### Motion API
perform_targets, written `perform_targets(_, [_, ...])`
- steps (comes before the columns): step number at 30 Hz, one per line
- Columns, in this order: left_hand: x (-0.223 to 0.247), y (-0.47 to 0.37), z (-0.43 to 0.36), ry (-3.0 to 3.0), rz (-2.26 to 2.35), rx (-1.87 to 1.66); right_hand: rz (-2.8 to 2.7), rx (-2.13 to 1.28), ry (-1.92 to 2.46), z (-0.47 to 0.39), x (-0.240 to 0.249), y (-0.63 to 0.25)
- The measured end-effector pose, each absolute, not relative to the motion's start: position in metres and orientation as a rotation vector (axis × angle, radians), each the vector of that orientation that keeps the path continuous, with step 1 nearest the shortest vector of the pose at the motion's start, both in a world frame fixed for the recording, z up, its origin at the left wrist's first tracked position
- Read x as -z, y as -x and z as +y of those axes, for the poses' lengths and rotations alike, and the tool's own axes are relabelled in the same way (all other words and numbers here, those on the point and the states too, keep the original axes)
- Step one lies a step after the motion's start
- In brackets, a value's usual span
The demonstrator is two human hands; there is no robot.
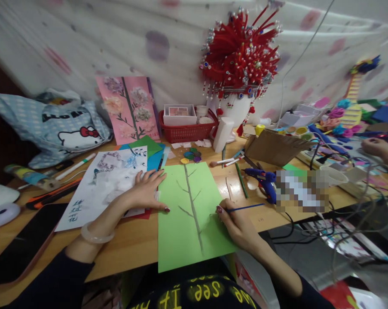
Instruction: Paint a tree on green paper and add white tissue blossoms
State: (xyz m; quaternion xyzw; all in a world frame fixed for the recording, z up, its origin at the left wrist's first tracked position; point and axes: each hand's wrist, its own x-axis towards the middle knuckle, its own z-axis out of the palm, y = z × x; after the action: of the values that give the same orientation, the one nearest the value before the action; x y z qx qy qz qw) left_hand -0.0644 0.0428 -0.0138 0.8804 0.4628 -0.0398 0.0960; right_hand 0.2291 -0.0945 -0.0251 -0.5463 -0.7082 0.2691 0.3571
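A light green sheet of paper (172,240) lies in front of me, its lower edge reaching past the table's edge. Painted on it is a dark grey stem (194,210) with several thin side twigs. My left hand (145,191) is spread out, thumb on the sheet's left edge and fingers over the papers beside it. Between the fingers of my right hand (237,225) is a thin paintbrush with a blue handle (248,208), pointing right; its tip is hard to make out near the sheet's right side. Small paint pots (191,156) stand just beyond the sheet.
Left are a white painted sheet (80,210), a phone (28,240) and a cloth bag (68,128). Behind stand a pink flower picture (129,111), a red basket (187,132) and a red beaded headdress (242,56). Right lie a glue gun (261,178), cables and another person's hand (379,148).
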Motion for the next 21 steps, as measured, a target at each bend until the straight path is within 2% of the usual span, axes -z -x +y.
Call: perform_targets(21, [0.0138, 0.0637, 0.0425, -2.623, 1.401, 0.155, -1.883, -0.609, 1.387, -0.0987, 0.0224, -0.226])
